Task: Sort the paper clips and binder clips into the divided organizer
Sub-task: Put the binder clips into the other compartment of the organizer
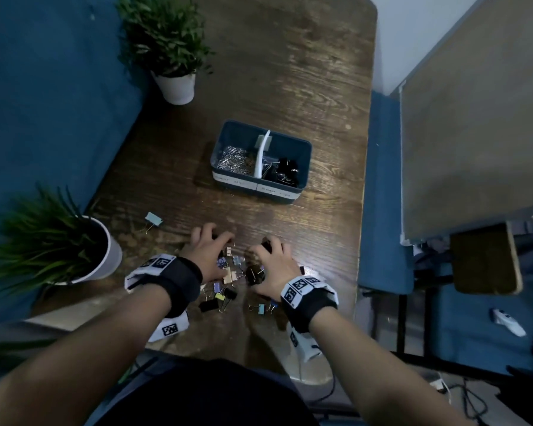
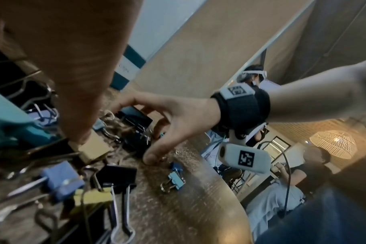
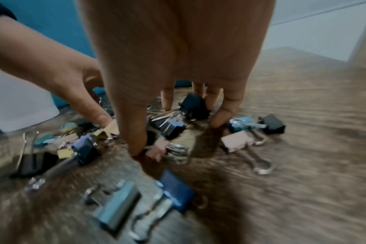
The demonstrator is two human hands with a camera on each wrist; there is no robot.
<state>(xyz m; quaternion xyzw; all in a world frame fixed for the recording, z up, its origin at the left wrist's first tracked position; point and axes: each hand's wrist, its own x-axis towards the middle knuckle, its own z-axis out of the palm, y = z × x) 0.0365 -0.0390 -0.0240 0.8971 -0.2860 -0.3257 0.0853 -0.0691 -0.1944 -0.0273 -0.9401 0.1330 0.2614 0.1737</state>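
Loose binder clips (image 1: 228, 284) in black, blue, yellow and beige lie heaped near the table's front edge. My left hand (image 1: 219, 253) arches over the heap's left side, fingers curled down, its thumb (image 2: 77, 99) pressing a beige clip (image 2: 94, 148). My right hand (image 1: 265, 259) claws over the right side, its fingers (image 3: 221, 117) and thumb curled round black binder clips (image 3: 194, 105). Farther back stands the blue divided organizer (image 1: 302, 149), with silver paper clips (image 1: 233, 159) in its left half and black binder clips (image 1: 285, 170) in its right. One light-blue clip (image 1: 153, 218) lies apart on the left.
Two potted plants stand on the table's left side, one at the back (image 1: 166, 47), one close by (image 1: 56, 241). A blue wall panel (image 1: 43, 103) borders the left. The table's right edge (image 1: 362, 210) drops to a blue bench. Other people sit beyond the table (image 2: 282, 189).
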